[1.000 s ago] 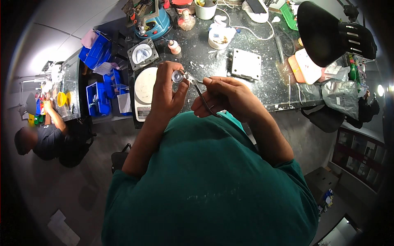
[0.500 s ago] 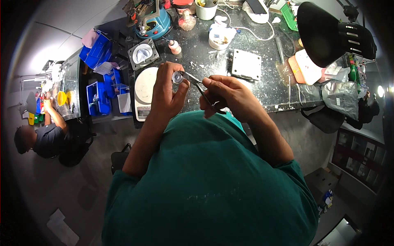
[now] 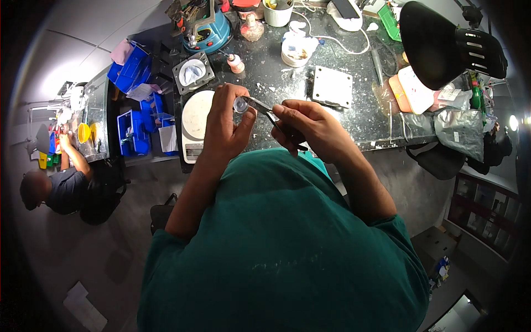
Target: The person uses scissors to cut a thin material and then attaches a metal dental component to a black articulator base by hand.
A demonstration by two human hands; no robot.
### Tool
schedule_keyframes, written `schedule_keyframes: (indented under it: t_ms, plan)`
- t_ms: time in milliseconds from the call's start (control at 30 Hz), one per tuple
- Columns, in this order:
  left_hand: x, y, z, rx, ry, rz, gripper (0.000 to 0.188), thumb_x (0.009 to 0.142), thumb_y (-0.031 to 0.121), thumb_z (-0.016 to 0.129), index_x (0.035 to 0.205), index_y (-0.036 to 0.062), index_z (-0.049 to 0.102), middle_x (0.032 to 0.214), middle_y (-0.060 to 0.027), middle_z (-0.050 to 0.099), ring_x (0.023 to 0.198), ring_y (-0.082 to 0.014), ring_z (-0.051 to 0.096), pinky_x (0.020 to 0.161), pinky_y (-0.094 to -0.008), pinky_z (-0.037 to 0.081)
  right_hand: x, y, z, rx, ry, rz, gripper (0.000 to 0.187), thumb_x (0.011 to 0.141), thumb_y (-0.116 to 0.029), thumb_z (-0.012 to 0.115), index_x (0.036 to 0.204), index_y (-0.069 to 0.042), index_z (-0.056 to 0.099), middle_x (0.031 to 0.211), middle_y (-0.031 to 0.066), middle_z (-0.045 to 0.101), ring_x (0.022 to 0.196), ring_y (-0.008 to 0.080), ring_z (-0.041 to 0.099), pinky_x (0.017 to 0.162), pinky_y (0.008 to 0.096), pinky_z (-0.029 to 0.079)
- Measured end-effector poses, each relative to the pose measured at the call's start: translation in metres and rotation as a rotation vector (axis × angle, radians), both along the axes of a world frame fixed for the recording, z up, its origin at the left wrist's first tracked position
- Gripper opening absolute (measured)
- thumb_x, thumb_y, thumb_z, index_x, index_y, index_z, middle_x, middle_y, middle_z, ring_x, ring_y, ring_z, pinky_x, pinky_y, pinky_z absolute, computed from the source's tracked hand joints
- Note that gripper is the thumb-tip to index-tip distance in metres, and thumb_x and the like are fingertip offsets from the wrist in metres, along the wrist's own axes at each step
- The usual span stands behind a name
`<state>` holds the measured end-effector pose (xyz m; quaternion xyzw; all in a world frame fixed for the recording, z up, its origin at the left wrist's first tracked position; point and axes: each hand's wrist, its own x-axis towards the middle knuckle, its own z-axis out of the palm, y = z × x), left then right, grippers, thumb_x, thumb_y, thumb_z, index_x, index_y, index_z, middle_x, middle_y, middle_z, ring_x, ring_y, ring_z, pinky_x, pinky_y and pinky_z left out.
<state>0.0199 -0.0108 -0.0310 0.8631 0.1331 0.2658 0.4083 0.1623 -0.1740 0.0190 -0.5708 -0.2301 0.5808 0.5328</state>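
Observation:
My left hand [image 3: 228,119] is closed, with a small clear round piece like a shallow cup [image 3: 240,104] pinched between thumb and fingers. My right hand [image 3: 307,123] grips a slim two-armed metal tool [image 3: 262,105] with dark handles; whether it is scissors or pliers I cannot make out. Its tip reaches the upper rim of the round piece, seemingly touching it. My fingers hide much of the handles. Both hands are above the bench's front edge, in front of my green shirt.
A round-topped scale [image 3: 197,115] stands left of my left hand. Behind are a square metal plate [image 3: 332,87], a small pink bottle [image 3: 235,63] and a white tub [image 3: 296,51]. A black lamp [image 3: 428,47] overhangs the right. Far left, another person [image 3: 61,188] works at a bench.
The tool's handles have swung slightly in my right hand, and its fingers have curled closer. My left hand and the round piece have barely moved.

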Motion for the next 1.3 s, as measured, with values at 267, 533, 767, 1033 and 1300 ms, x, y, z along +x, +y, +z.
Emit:
schedule_keyframes:
  t_ms: [267,533,767,1033,1300]
  plan:
    - [0.0,0.002,0.0,-0.021,0.0,-0.008,0.028,0.088,0.021,0.063,0.106,0.0011,0.054,0.097,-0.0177,0.056,0.091,-0.0377,0.056,0.082,-0.0431,0.046,0.0,0.002,0.009,-0.054,0.209,-0.053,0.036,0.104,-0.036,0.056,0.095,-0.002,0.064,0.081,0.0088,0.07,0.066,0.0152,0.067,0.061,0.0288,0.054]
    - [0.003,-0.004,0.005,-0.223,0.004,0.042,0.027,0.092,0.023,0.063,0.107,0.002,0.055,0.102,-0.0144,0.058,0.094,-0.0306,0.058,0.083,-0.0396,0.046,-0.003,0.001,0.004,-0.062,0.235,-0.075,0.033,0.103,-0.037,0.056,0.088,-0.008,0.06,0.074,0.005,0.065,0.061,0.012,0.061,0.057,0.0268,0.051]
    - [0.006,0.001,-0.01,0.001,-0.153,0.035,0.024,0.098,0.022,0.058,0.112,0.0029,0.053,0.106,-0.0121,0.052,0.094,-0.025,0.05,0.078,-0.0348,0.041,-0.012,0.002,-0.002,0.042,0.324,-0.126,0.033,0.105,-0.035,0.053,0.09,-0.006,0.058,0.083,0.0121,0.069,0.071,0.0202,0.069,0.068,0.0326,0.058]
    - [0.005,0.002,-0.01,-0.044,-0.15,0.033,0.023,0.098,0.021,0.058,0.111,0.0027,0.052,0.104,-0.0116,0.052,0.092,-0.0241,0.05,0.077,-0.0347,0.041,-0.009,0.003,0.007,0.001,0.36,-0.097,0.038,0.104,-0.037,0.053,0.095,-0.001,0.06,0.095,0.0225,0.073,0.085,0.0286,0.074,0.079,0.038,0.061]
    - [0.004,-0.001,-0.004,-0.058,-0.107,0.055,0.018,0.095,0.012,0.057,0.108,0.0008,0.052,0.101,-0.0143,0.052,0.09,-0.028,0.051,0.08,-0.0391,0.042,-0.006,0.004,0.006,-0.001,0.306,-0.08,0.039,0.105,-0.037,0.052,0.097,0.001,0.061,0.092,0.0207,0.072,0.082,0.0276,0.073,0.079,0.0384,0.061]
